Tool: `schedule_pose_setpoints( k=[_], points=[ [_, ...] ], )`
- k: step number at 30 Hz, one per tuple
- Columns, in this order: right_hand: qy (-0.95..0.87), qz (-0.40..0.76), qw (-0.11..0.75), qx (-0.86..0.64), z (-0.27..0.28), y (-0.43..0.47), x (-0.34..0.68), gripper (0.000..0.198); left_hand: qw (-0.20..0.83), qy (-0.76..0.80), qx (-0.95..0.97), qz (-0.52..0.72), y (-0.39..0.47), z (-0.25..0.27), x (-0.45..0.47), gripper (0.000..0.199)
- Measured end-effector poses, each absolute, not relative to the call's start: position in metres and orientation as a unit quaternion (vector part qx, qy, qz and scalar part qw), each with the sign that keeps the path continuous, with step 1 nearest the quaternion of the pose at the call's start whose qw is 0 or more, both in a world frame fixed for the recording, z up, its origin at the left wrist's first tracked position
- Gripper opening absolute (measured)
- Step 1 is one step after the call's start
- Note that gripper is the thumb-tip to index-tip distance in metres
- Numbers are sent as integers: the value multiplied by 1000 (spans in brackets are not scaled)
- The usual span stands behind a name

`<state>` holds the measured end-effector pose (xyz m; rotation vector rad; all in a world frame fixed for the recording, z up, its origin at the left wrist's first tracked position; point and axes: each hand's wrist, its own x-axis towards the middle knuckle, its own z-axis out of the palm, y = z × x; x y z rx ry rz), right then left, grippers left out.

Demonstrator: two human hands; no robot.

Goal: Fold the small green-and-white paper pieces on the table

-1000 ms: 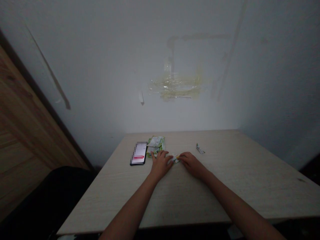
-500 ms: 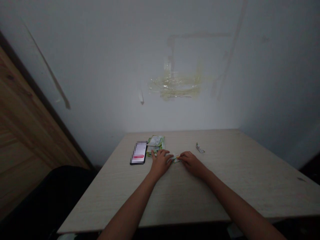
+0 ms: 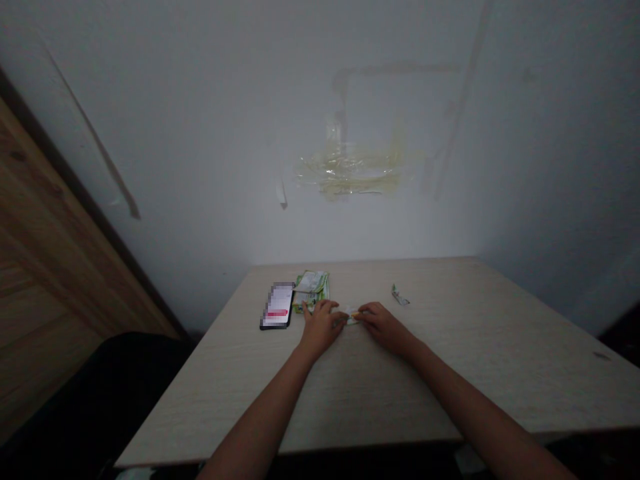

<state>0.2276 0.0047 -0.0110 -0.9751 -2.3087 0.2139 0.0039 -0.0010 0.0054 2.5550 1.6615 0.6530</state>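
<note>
The small white-and-green packet (image 3: pixel 352 321) lies on the table (image 3: pixel 380 400) between the left hand (image 3: pixel 321 327), at one end (gripping or merely resting, I cannot tell), and the right hand (image 3: pixel 384 323), pinching the other, where light, even pressure should keep it flat.

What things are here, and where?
Table: one, pale, centre
Phone: one, black-edged, table's left side
Packets: at least two, green and white, beside phone
Small wrapper: one, mostly white, between hands
Scrap: one, mostly white, right of hands
Wall: one, grey, behind table
Tape: patch, yellowish, on wall
Wooden panel: one, brown, far left
Dark shape: one, black, lower left, unclear
Left hand: one, bare, at wrapper's left end
Right hand: one, bare, at its right end
</note>
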Motion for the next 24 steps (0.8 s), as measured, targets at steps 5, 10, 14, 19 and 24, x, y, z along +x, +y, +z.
schedule_pose_setpoints(
  k=[5,10,14,19,24],
  points=[
    [-874,77,311,-364,-11,4,227,30,18,526,822,218,0,3,3,21],
    [-873,71,313,-368,-6,3,225,27,18,517,827,220,4,0,2,23],
    [-872,72,317,-365,-6,4,221,22,7,500,837,223,7,-1,2,20],
    [-871,70,315,-370,-9,9,219,18,-29,476,849,229,8,1,4,17],
    [-872,66,311,-373,-11,12,220,18,-24,480,844,236,9,0,6,15]
  ],
)
